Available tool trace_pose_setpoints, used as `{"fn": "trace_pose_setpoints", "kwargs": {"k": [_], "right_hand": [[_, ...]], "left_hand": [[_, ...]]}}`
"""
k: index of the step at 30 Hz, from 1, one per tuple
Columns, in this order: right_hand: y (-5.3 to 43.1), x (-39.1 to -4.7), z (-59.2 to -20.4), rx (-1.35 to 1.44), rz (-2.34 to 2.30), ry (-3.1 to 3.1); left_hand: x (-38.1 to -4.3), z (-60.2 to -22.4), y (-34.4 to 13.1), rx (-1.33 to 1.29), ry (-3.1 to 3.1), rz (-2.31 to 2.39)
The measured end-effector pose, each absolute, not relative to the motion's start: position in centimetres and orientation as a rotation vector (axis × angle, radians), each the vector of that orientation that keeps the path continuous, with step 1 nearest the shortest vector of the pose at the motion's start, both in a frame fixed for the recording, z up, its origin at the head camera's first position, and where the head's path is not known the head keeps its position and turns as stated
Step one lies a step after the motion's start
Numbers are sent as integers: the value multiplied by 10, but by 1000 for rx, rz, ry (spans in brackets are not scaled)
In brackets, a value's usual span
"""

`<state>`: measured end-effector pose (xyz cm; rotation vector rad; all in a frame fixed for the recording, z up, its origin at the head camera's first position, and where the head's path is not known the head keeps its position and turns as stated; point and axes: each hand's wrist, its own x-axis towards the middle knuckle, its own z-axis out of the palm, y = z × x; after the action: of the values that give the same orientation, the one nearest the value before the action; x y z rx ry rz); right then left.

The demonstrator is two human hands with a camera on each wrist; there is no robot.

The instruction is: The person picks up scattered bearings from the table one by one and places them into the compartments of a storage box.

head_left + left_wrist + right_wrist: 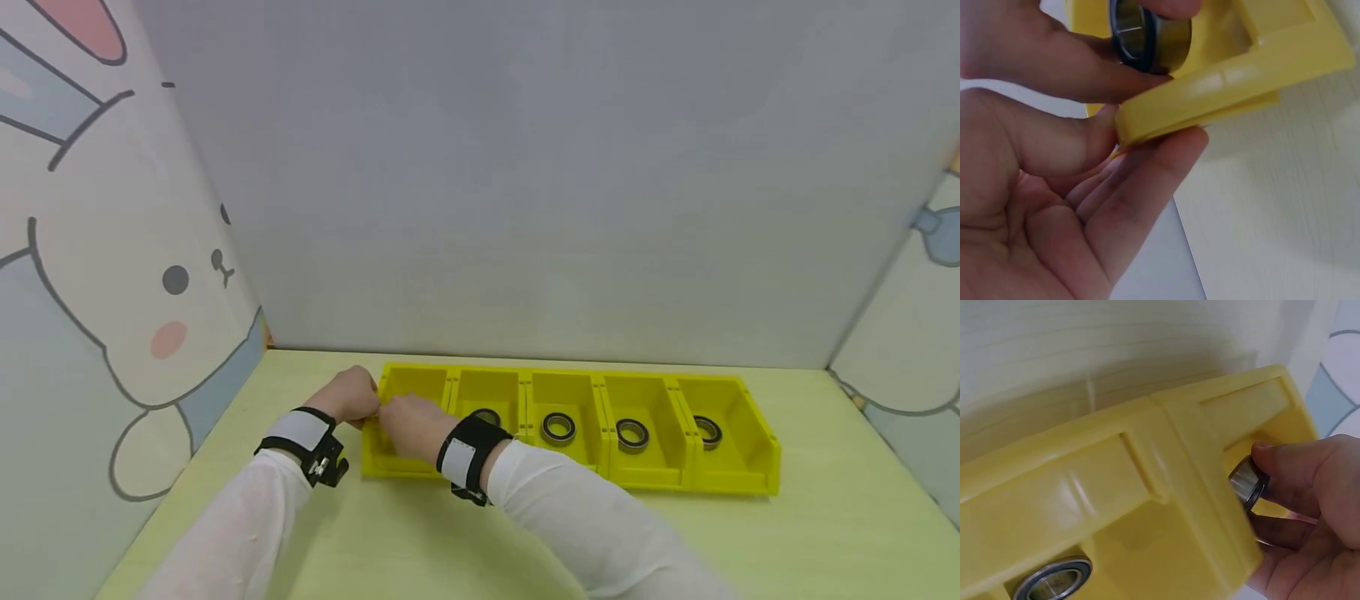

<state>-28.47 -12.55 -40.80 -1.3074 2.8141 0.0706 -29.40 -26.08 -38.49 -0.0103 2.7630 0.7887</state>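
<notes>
My right hand (415,423) pinches a ball bearing (1247,481) between thumb and fingers, inside the leftmost yellow bin (417,382). In the left wrist view, this bearing (1175,47) shows a dark edge and a shiny metal outer side, just above the bin wall. My left hand (351,394) grips that bin's left wall, its thumb on one side and its fingers (1147,200) on the other. In the head view the held bearing is hidden behind the right hand.
Several yellow bins stand joined in a row on the pale table (390,542). One bearing lies in each other bin: the second (487,412), the middle (546,428), the fourth (622,437) and the rightmost (716,437). A grey wall (540,183) rises behind.
</notes>
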Motion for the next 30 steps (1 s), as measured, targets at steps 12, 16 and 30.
{"fn": "trace_pose_setpoints", "kwargs": {"k": [12,16,30], "right_hand": [[-126,-304,-431,-1157,288,2947],[-130,-301,-432,-1058,156,2974],[-133,-292,-434,-1043,332,3029]], "left_hand": [[-298,-382,-253,44,2767,741],[-298,-381,-254,17,2762,746],[-296,-377,-255,37,2780,727]]}}
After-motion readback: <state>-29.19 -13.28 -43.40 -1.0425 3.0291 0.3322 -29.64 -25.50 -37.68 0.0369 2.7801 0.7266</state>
